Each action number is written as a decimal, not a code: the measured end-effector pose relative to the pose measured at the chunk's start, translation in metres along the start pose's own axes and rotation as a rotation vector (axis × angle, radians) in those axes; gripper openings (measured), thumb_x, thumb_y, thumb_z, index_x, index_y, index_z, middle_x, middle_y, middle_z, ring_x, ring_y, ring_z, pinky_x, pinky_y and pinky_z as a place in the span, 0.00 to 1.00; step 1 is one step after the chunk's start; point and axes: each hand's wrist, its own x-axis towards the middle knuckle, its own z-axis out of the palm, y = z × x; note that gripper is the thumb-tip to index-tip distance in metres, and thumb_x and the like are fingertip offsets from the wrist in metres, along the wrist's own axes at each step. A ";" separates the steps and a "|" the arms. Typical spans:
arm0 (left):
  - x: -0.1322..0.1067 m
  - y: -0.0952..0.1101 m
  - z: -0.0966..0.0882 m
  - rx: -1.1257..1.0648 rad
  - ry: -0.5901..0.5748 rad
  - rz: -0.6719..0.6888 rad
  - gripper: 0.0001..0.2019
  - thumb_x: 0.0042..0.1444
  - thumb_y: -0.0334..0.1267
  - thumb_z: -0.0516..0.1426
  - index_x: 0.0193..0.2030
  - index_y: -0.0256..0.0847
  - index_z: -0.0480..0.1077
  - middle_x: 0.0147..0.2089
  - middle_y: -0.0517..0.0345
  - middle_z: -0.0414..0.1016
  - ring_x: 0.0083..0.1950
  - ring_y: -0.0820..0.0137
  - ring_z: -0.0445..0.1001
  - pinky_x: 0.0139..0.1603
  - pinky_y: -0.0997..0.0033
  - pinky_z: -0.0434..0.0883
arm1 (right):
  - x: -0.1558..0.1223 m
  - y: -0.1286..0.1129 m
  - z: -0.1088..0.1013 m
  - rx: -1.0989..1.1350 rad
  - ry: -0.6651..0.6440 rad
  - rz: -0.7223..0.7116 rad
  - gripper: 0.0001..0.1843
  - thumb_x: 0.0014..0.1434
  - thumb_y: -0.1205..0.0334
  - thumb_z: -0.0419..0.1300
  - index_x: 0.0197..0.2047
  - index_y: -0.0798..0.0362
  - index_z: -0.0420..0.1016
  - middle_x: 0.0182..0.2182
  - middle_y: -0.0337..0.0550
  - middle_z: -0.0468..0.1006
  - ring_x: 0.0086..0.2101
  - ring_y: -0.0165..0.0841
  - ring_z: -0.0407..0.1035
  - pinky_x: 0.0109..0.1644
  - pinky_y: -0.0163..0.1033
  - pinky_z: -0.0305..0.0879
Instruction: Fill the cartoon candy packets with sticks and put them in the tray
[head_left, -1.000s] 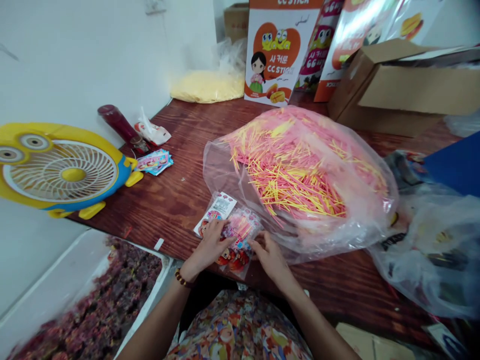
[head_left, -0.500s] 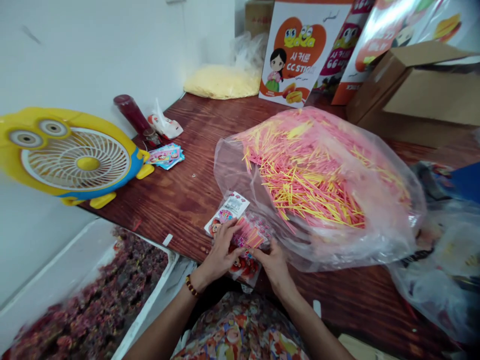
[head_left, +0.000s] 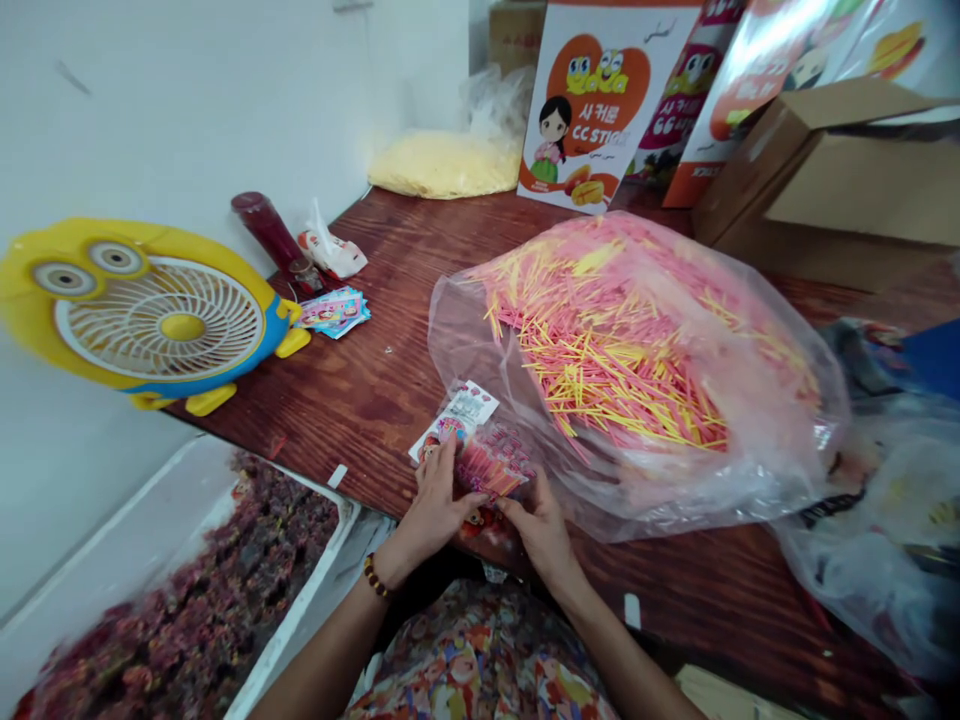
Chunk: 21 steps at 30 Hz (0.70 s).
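Observation:
Between my two hands lies a small clear printed packet (head_left: 493,468) with pink sticks inside, close to the table's front edge. My left hand (head_left: 433,505) is closed on the packet's left side, its thumb on the lower part. My right hand (head_left: 546,530) pinches the lower right corner of the same packet, with some fingers hidden behind it. A white printed packet or card (head_left: 474,402) lies flat just beyond my left fingers. Right beside the hands, a large clear plastic bag (head_left: 469,325) lies open, full of loose pink and yellow sticks (head_left: 622,385).
A yellow fan (head_left: 180,325) stands at the left, near a dark red bottle (head_left: 262,230), tissues (head_left: 337,255) and printed packets (head_left: 334,312). A white bin (head_left: 180,490) sits below the table's left edge. Cartons (head_left: 847,200) and a plastic bag (head_left: 900,500) are on the right.
My left fingers have drawn back slightly toward me and left along the packet. My right hand has shifted a little left. The red printed part under my hands shows less now.

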 end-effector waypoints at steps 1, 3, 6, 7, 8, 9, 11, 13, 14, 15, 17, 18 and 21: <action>0.000 0.001 0.000 -0.020 0.000 -0.009 0.42 0.58 0.47 0.61 0.74 0.43 0.46 0.72 0.38 0.54 0.76 0.47 0.47 0.72 0.38 0.45 | 0.001 0.001 -0.001 -0.025 -0.010 -0.006 0.25 0.55 0.57 0.62 0.55 0.48 0.64 0.50 0.45 0.78 0.49 0.39 0.73 0.57 0.46 0.69; -0.001 0.006 0.002 -0.085 0.008 -0.002 0.38 0.60 0.44 0.60 0.73 0.44 0.49 0.72 0.40 0.56 0.75 0.51 0.50 0.73 0.41 0.46 | 0.002 0.002 -0.003 -0.083 -0.035 -0.013 0.26 0.53 0.56 0.64 0.54 0.50 0.65 0.50 0.46 0.78 0.49 0.40 0.72 0.58 0.47 0.67; -0.003 0.017 0.006 -0.250 0.018 0.015 0.34 0.62 0.42 0.57 0.73 0.44 0.50 0.74 0.44 0.53 0.76 0.55 0.50 0.75 0.46 0.48 | 0.002 -0.002 -0.005 -0.134 -0.048 -0.033 0.30 0.51 0.54 0.67 0.55 0.50 0.64 0.50 0.46 0.77 0.49 0.40 0.71 0.58 0.48 0.66; -0.004 0.020 0.007 -0.326 0.011 0.016 0.33 0.63 0.42 0.56 0.73 0.44 0.50 0.74 0.44 0.53 0.75 0.56 0.51 0.75 0.47 0.49 | 0.001 -0.004 -0.005 -0.143 -0.046 -0.044 0.32 0.51 0.53 0.67 0.57 0.50 0.62 0.51 0.46 0.76 0.50 0.39 0.71 0.58 0.47 0.66; -0.005 0.022 0.008 -0.406 -0.003 0.011 0.33 0.63 0.43 0.56 0.73 0.44 0.51 0.74 0.45 0.54 0.75 0.57 0.52 0.75 0.49 0.51 | 0.001 -0.007 -0.005 -0.152 -0.045 -0.057 0.33 0.51 0.53 0.67 0.58 0.50 0.61 0.52 0.46 0.76 0.51 0.39 0.70 0.59 0.47 0.65; -0.006 0.024 0.009 -0.483 -0.022 0.000 0.32 0.64 0.43 0.55 0.73 0.45 0.51 0.74 0.47 0.55 0.75 0.57 0.54 0.74 0.50 0.53 | 0.002 -0.010 -0.005 -0.165 -0.046 -0.071 0.35 0.51 0.53 0.68 0.58 0.49 0.60 0.53 0.46 0.75 0.52 0.39 0.70 0.59 0.46 0.65; -0.009 0.024 0.012 -0.617 -0.048 -0.037 0.31 0.64 0.44 0.54 0.72 0.46 0.53 0.74 0.49 0.57 0.74 0.58 0.56 0.74 0.52 0.56 | 0.003 -0.017 -0.004 -0.213 -0.050 -0.100 0.35 0.51 0.53 0.68 0.58 0.49 0.59 0.53 0.46 0.74 0.53 0.39 0.69 0.60 0.46 0.64; -0.010 0.020 0.015 -0.710 -0.047 -0.068 0.30 0.64 0.45 0.54 0.72 0.47 0.54 0.74 0.51 0.57 0.74 0.58 0.56 0.74 0.52 0.56 | 0.006 -0.023 -0.005 -0.295 -0.064 -0.127 0.33 0.51 0.55 0.67 0.57 0.49 0.59 0.52 0.45 0.75 0.51 0.39 0.70 0.58 0.46 0.65; -0.011 0.019 0.015 -0.751 -0.047 -0.070 0.30 0.64 0.44 0.54 0.72 0.47 0.54 0.74 0.52 0.57 0.74 0.58 0.56 0.74 0.52 0.56 | 0.008 -0.027 -0.006 -0.348 -0.073 -0.134 0.31 0.52 0.57 0.65 0.56 0.50 0.60 0.50 0.45 0.76 0.49 0.39 0.71 0.57 0.45 0.66; -0.011 0.017 0.015 -0.787 -0.055 -0.066 0.31 0.64 0.44 0.55 0.73 0.48 0.53 0.74 0.51 0.57 0.74 0.58 0.56 0.74 0.52 0.56 | 0.010 -0.031 -0.007 -0.405 -0.081 -0.135 0.29 0.52 0.59 0.64 0.56 0.51 0.60 0.49 0.45 0.76 0.47 0.39 0.71 0.55 0.45 0.67; -0.011 0.018 0.011 -0.815 -0.061 -0.045 0.35 0.63 0.45 0.56 0.74 0.49 0.49 0.75 0.51 0.54 0.75 0.58 0.54 0.74 0.52 0.55 | 0.014 -0.041 -0.010 -0.525 -0.104 -0.132 0.28 0.52 0.63 0.61 0.56 0.52 0.60 0.47 0.46 0.77 0.45 0.38 0.72 0.52 0.44 0.68; -0.011 0.020 0.007 -0.806 -0.046 -0.026 0.36 0.63 0.45 0.57 0.75 0.49 0.46 0.76 0.50 0.51 0.75 0.58 0.53 0.74 0.52 0.55 | 0.015 -0.046 -0.012 -0.586 -0.123 -0.134 0.29 0.52 0.65 0.60 0.57 0.53 0.60 0.47 0.46 0.77 0.44 0.38 0.72 0.51 0.43 0.68; -0.010 0.025 -0.006 -0.727 0.067 0.063 0.37 0.64 0.47 0.56 0.75 0.50 0.44 0.78 0.52 0.46 0.77 0.60 0.49 0.75 0.55 0.53 | 0.015 -0.063 -0.014 -0.808 -0.259 -0.156 0.31 0.52 0.68 0.58 0.60 0.53 0.60 0.52 0.49 0.76 0.46 0.40 0.73 0.49 0.42 0.67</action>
